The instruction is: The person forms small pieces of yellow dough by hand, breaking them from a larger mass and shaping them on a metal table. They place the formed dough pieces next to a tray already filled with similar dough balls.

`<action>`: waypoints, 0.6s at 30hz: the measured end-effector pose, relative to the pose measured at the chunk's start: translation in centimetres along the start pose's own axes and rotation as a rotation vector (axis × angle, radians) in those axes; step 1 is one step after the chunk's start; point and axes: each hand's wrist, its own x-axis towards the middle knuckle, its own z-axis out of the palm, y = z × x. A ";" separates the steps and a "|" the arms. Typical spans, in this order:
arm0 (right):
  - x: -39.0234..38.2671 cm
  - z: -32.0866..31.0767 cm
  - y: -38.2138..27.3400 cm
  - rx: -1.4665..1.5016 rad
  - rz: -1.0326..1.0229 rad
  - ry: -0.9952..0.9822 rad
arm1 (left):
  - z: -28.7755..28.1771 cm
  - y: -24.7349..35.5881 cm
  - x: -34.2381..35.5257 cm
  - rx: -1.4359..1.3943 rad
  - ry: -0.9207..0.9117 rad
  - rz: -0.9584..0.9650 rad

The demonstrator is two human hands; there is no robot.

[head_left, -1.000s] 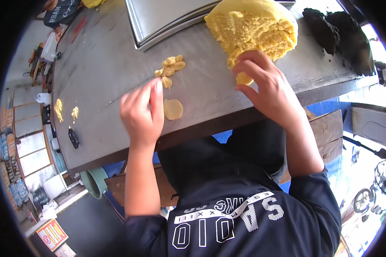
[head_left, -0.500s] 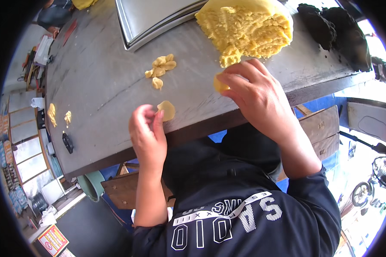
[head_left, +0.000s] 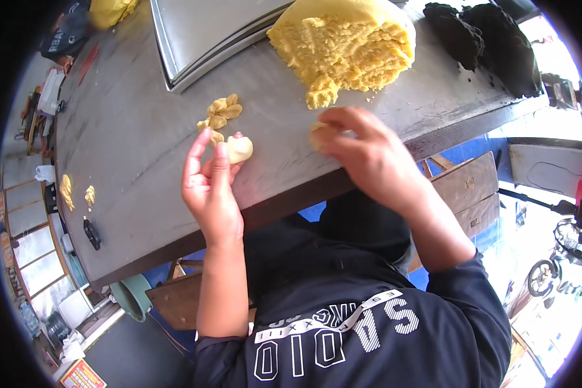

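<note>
My left hand (head_left: pixel 212 187) holds a pale, flattened piece of dough (head_left: pixel 240 150) at its fingertips, above the table near its front edge. Just beyond it lie several small pale dough pieces (head_left: pixel 223 111) in a loose cluster, partly hidden by my fingers. In my right hand (head_left: pixel 376 155), slightly blurred, a small lump of yellow dough (head_left: pixel 317 137) is pinched between thumb and fingers. Past that hand sits a big, crumbly yellow dough mound (head_left: pixel 352 55), smooth on top, with a small clump sticking out at its near side.
Stacked metal trays (head_left: pixel 204 39) lie at the far middle of the grey table (head_left: pixel 129 155). A dark, lumpy mass (head_left: pixel 504 52) rests at the far right. Dough scraps (head_left: pixel 66 192) and a small black object (head_left: pixel 92 233) are at the left. Another person (head_left: pixel 64 39) is at the far left.
My left hand has picked the flat dough piece up off the table and turned palm upward. The right hand, still pinching the yellow lump, stays nearby. The whole view has shifted slightly.
</note>
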 end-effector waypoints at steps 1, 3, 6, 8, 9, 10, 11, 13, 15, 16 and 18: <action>0.5 0.8 -0.9 -0.014 -0.011 -0.006 | 0.1 -0.3 0.1 0.070 -0.009 -0.001; 1.2 0.4 -2.5 -0.146 -0.002 -0.010 | 0.7 0.1 -0.1 0.167 0.032 -0.032; 2.0 0.7 -3.0 0.057 0.009 -0.139 | 1.4 0.2 -0.3 0.152 -0.010 -0.031; 3.0 2.0 -4.0 0.137 -0.017 -0.025 | 1.4 0.5 -0.4 0.141 -0.126 -0.114; 3.3 2.6 -4.3 0.217 -0.044 0.085 | 1.9 0.7 -1.0 0.143 -0.133 -0.112; 3.3 3.6 -4.1 0.197 -0.029 0.014 | 2.6 1.0 -1.8 0.073 -0.190 -0.040; 3.4 3.8 -4.1 0.197 -0.028 0.016 | 2.9 1.4 -2.3 -0.001 -0.248 0.030; 3.6 3.8 -4.2 0.276 -0.070 0.149 | 1.1 2.1 -1.7 -0.137 -0.268 -0.013; 3.9 2.6 -4.7 0.380 -0.101 0.152 | -1.2 0.7 0.0 0.232 -0.332 0.252; 3.8 2.3 -4.9 0.458 -0.074 0.056 | -1.7 0.3 0.5 0.234 -0.331 0.248; 3.5 2.4 -4.8 0.484 -0.011 -0.085 | -2.3 0.0 1.1 0.824 -0.457 0.629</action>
